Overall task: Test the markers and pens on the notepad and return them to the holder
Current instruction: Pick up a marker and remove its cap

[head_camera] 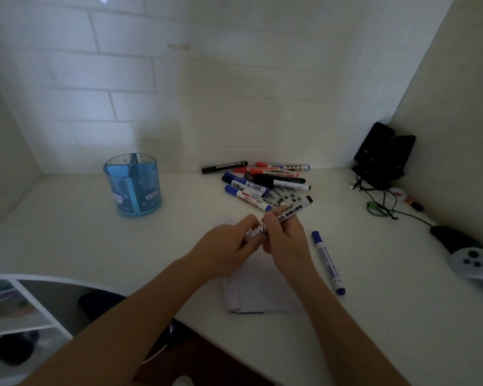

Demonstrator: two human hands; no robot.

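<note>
Both hands meet above the white notepad (258, 295) at the desk's middle. My right hand (285, 240) grips a white marker with a black end (294, 210), which slants up to the right. My left hand (229, 246) pinches the marker's lower end, whose tip is hidden by my fingers. A pile of several markers (262, 182), blue, red and black, lies behind the hands near the wall. One blue marker (328, 261) lies alone to the right of the notepad. The blue see-through holder (133, 185) stands at the left.
A black device with cables (379, 160) sits in the back right corner. A black and white controller (469, 254) lies at the right edge. The white desk (67, 235) has a curved front edge at the lower left.
</note>
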